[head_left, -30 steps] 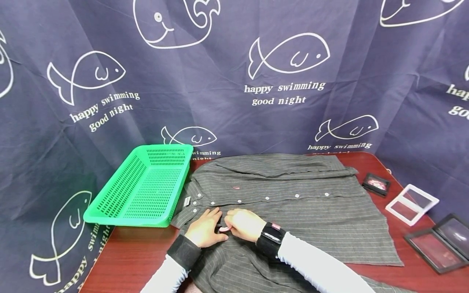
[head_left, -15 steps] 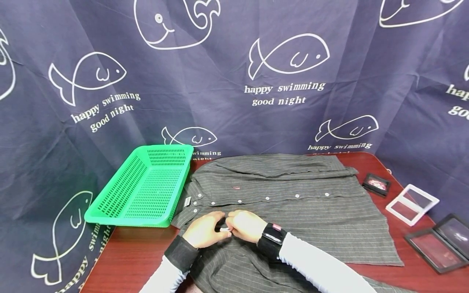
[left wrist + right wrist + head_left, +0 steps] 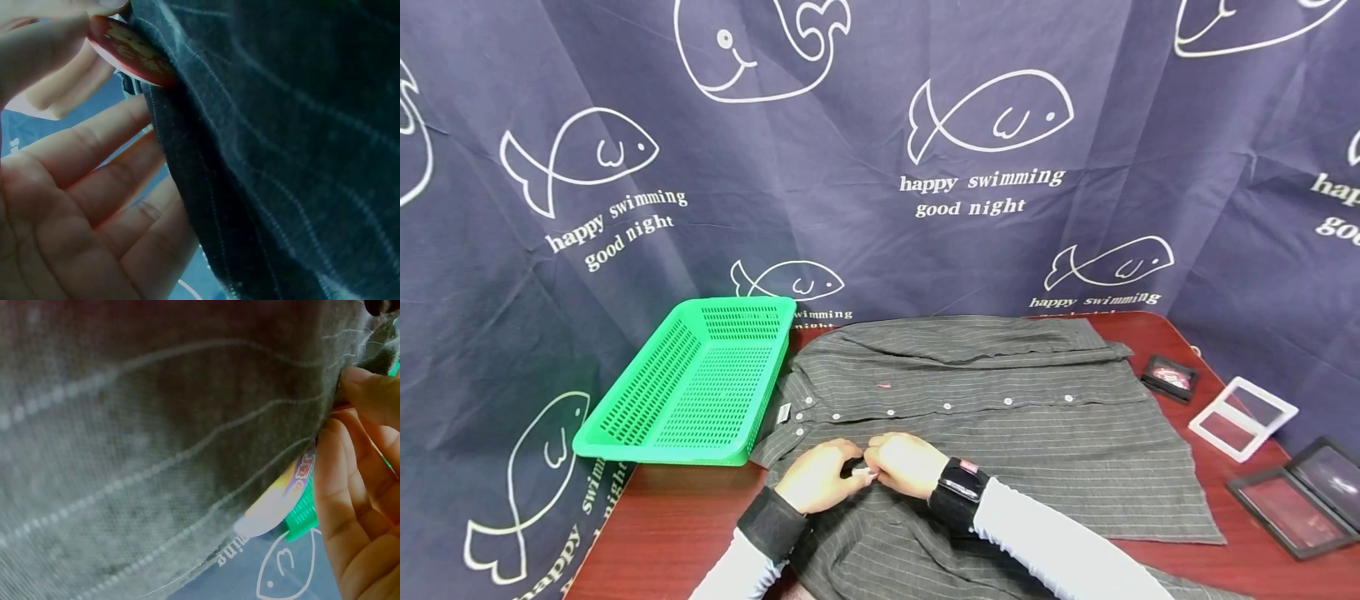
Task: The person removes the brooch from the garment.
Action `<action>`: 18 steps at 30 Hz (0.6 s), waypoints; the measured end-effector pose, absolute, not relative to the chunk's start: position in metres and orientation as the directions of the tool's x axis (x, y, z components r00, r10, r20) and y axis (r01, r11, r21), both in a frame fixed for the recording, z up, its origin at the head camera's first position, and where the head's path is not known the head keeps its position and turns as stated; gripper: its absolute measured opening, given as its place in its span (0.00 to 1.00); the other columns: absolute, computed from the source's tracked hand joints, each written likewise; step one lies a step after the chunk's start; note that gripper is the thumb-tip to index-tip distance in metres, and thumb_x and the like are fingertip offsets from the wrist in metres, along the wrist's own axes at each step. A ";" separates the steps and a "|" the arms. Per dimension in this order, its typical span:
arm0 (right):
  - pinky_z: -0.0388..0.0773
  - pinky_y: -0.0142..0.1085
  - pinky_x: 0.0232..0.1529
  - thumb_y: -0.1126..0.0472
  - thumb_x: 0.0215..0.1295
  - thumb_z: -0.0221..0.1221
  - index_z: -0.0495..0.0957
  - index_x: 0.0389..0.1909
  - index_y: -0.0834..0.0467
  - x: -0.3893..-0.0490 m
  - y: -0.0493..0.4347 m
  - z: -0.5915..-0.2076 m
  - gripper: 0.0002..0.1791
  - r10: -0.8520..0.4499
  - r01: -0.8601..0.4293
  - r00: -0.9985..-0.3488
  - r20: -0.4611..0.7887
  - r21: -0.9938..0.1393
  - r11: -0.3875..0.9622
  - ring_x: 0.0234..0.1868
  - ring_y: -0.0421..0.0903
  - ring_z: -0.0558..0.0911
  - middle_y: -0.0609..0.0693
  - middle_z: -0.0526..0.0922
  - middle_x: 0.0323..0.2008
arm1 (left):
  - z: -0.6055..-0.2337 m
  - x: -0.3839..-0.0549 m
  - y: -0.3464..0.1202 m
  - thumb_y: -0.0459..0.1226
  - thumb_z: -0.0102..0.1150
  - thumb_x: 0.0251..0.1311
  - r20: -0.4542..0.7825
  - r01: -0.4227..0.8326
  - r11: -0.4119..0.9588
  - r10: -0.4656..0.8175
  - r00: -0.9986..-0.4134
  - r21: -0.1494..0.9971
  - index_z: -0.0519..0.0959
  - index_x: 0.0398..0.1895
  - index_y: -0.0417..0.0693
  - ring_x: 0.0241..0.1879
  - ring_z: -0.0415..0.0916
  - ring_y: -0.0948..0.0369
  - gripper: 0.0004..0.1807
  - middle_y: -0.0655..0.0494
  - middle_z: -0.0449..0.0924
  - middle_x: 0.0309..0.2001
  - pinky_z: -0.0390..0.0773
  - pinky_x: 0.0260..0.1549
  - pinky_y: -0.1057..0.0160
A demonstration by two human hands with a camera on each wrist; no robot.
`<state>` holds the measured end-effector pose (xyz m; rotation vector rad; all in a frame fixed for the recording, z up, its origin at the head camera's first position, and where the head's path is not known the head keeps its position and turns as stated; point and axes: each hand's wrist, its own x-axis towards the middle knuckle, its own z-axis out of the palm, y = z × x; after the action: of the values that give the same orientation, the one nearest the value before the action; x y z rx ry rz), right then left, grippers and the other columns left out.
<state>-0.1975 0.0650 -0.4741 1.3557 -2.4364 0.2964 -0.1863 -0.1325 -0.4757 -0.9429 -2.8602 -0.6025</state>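
A round badge [image 3: 132, 51] with a red rim lies against the edge of a dark grey pinstriped shirt [image 3: 1000, 458]. In the left wrist view, the left hand [image 3: 820, 477] has its thumb on the badge's rim while its other fingers reach along and behind the cloth. Facing it, the right hand [image 3: 906, 463] curls at the same spot, with thumb and forefinger pinching at the badge where it meets the fabric. Part of the colourful badge [image 3: 281, 494] shows below the cloth in the right wrist view. The fingers and cloth hide its back.
A green plastic basket [image 3: 700, 392] stands at the left of the reddish table [image 3: 677, 517]. Along the right lie a small dark case [image 3: 1170, 377], a white frame [image 3: 1243, 418] and an opened dark frame [image 3: 1300, 500]. A printed blue curtain [image 3: 865, 167] hangs behind.
The left hand has lifted from lying flatter on the shirt into a more arched grip, its thumb drawing closer to the right hand at the badge. The right hand has barely moved.
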 end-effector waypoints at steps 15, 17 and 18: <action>0.69 0.24 0.29 0.64 0.48 0.70 0.79 0.23 0.54 -0.202 0.072 -0.471 0.08 -0.800 -0.869 -0.492 0.342 -0.140 0.475 0.25 0.34 0.72 0.43 0.77 0.24 | -0.477 -0.185 -0.130 0.50 0.63 0.59 0.142 0.552 0.772 0.537 -0.832 0.315 0.84 0.42 0.48 0.46 0.83 0.57 0.17 0.55 0.85 0.46 0.81 0.44 0.57; 0.71 0.25 0.30 0.63 0.49 0.70 0.80 0.24 0.54 -0.203 0.073 -0.470 0.06 -0.803 -0.873 -0.484 0.347 -0.139 0.467 0.26 0.35 0.73 0.44 0.78 0.25 | -0.478 -0.185 -0.130 0.50 0.63 0.58 0.130 0.544 0.781 0.532 -0.837 0.308 0.84 0.45 0.46 0.47 0.83 0.56 0.19 0.53 0.85 0.47 0.81 0.45 0.56; 0.71 0.25 0.30 0.63 0.50 0.69 0.80 0.24 0.54 -0.203 0.073 -0.469 0.06 -0.803 -0.876 -0.479 0.354 -0.136 0.462 0.26 0.35 0.74 0.43 0.78 0.25 | -0.478 -0.185 -0.130 0.50 0.64 0.57 0.126 0.541 0.784 0.530 -0.839 0.306 0.84 0.46 0.45 0.48 0.83 0.56 0.20 0.52 0.85 0.48 0.81 0.45 0.56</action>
<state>-0.2025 0.0731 -0.4692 1.4488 -2.4728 0.4413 -0.1853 -0.1300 -0.4781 -0.8813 -2.9354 -0.5186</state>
